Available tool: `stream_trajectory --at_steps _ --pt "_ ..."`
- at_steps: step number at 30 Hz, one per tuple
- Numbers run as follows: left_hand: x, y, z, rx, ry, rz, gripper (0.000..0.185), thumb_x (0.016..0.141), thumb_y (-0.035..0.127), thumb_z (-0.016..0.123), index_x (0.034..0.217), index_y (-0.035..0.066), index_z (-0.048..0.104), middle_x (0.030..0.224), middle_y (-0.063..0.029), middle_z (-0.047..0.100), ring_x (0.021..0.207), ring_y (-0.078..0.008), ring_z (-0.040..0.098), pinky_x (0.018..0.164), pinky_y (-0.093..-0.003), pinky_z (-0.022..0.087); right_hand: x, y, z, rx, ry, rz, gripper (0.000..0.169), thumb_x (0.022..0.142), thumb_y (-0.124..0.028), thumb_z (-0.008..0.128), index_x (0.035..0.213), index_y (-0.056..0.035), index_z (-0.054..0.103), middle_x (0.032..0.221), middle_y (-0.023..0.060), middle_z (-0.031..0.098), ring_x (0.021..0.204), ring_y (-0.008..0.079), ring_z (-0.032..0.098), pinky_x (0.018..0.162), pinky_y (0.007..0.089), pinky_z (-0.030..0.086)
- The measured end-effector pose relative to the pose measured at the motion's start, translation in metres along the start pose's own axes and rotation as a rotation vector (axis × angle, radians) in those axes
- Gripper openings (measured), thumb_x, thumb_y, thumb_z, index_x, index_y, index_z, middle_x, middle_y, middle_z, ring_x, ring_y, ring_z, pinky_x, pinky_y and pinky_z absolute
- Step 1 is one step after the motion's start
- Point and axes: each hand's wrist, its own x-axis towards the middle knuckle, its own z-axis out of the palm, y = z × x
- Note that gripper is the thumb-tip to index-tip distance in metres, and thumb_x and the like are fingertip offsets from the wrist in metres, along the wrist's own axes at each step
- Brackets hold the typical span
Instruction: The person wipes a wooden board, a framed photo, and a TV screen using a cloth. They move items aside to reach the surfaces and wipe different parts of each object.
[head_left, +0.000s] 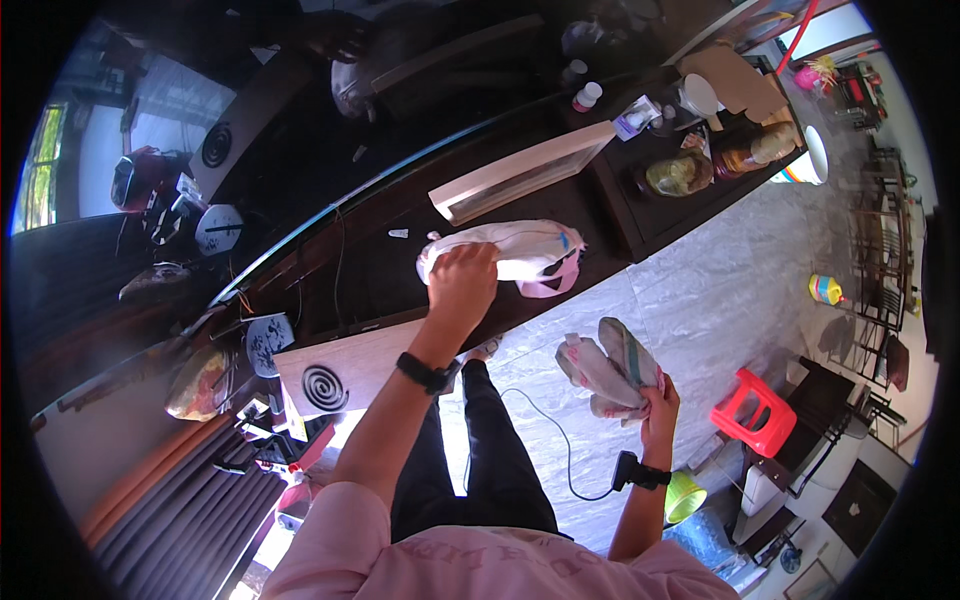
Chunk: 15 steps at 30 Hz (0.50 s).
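Observation:
My left hand (463, 279) lies over a white plastic bag (525, 238), its fingers curled into the top. The bag rests stuffed and lengthwise on a dark wooden cabinet (382, 277), and a pink strip (551, 281) loops off its right end towards the cabinet's front edge. Lower and to the right, my right hand (660, 409) grips a bundle of folded plastic bags (611, 371) at its lower end. The bundle fans out in several greyish lobes with red and green print, held above the floor. What the white bag contains is hidden.
Behind the white bag lies a wooden frame (525, 172). Jars (679, 174) and a small white bottle (587, 96) stand to the right. A black spiral coil (325, 388) lies on a pale board at left. A red stool (754, 412) and a cable (562, 442) are on the floor.

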Motion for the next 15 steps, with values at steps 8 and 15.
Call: stream_trajectory --at_steps 8,15 --pt "0.001 0.025 0.099 0.061 -0.084 -0.003 0.008 0.089 0.016 0.062 0.093 0.014 0.069 0.089 -0.0048 0.069 0.088 -0.0237 0.070 0.070 -0.0385 0.059 0.000 -0.005 -0.008 -0.082 0.010 0.033 0.038 0.079 0.005 0.060 0.116 0.0012 0.064 0.105 0.0035 0.065 0.090 0.0125 0.061 0.079 0.0241 0.048" --pt "-0.029 0.045 0.149 -0.167 -0.198 -0.017 0.017 0.089 0.020 0.069 0.102 0.009 0.069 0.097 -0.0095 0.069 0.099 -0.0330 0.067 0.080 -0.0440 0.058 0.003 -0.003 -0.010 -0.041 -0.005 0.026 0.036 0.079 0.005 0.060 0.115 -0.0007 0.064 0.103 0.0024 0.065 0.089 0.0124 0.062 0.078 0.0239 0.048"
